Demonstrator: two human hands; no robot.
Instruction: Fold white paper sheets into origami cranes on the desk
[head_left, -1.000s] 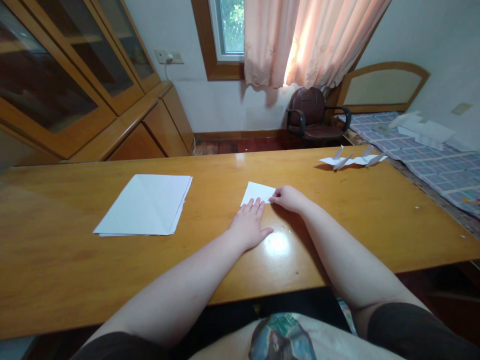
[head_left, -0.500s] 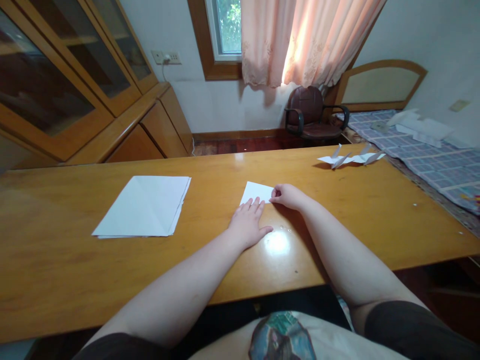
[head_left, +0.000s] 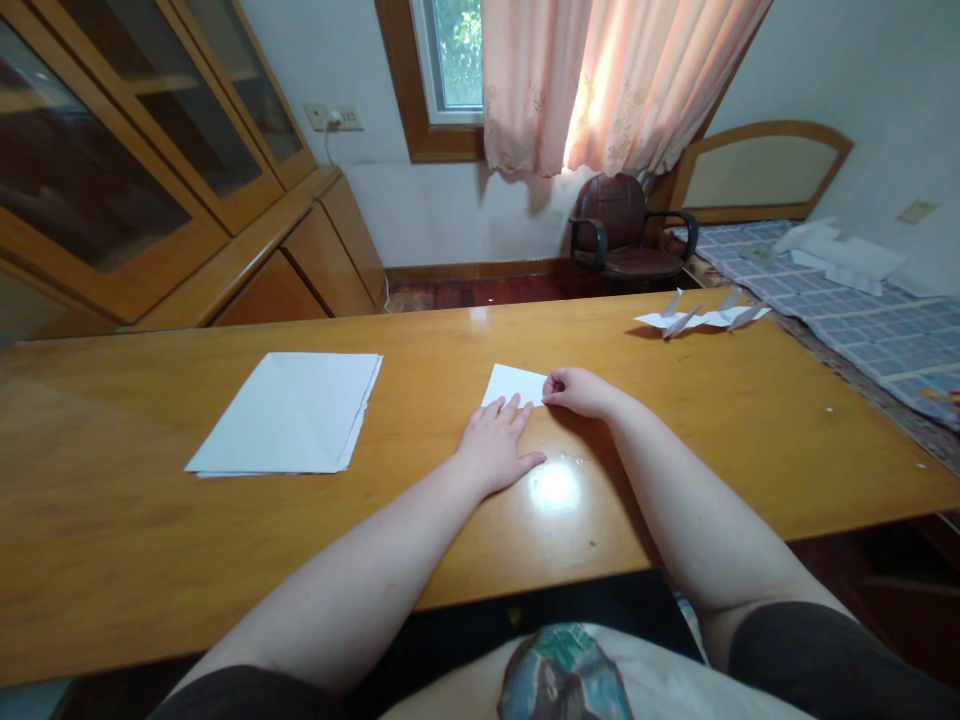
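A small folded sheet of white paper (head_left: 515,383) lies flat on the wooden table. My left hand (head_left: 495,447) rests palm down at its near edge, fingers spread, with the fingertips on the paper. At the paper's right edge, my right hand (head_left: 576,390) has thumb and fingers pinched on the corner. The pinching fingers cover that corner. To the left lies a stack of larger white paper sheets (head_left: 292,415), the top one with a faint diagonal crease.
White folded paper figures (head_left: 701,317) stand at the table's far right. Beyond the wooden table (head_left: 420,330) are a brown armchair (head_left: 615,230) and a bed with a checked cover (head_left: 847,300). A glass-door cabinet (head_left: 187,200) stands at the left.
Hardly anything differs. My left fingertips have shifted very slightly on the paper, while my right hand keeps its pinch at the right corner.
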